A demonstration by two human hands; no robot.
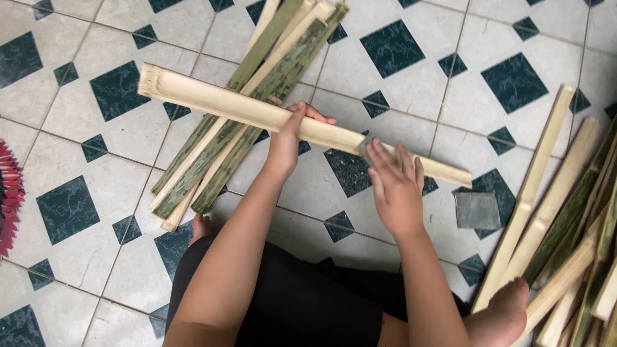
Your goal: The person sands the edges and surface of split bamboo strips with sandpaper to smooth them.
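Bamboo slat over tiled floor.

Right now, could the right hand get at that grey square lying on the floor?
Probably yes: the grey square lies on bare tile beside the right hand, nothing between them, though that hand already presses a grey piece against the bamboo slat.

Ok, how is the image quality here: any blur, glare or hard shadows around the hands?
Head view: light is soft and even, with no glare on the white and dark green tiled floor. The pale split bamboo slat is sharp, with only faint shadows. The right hand looks slightly smeared at the fingers; the left hand is crisp. The frame edges show no obvious bending.
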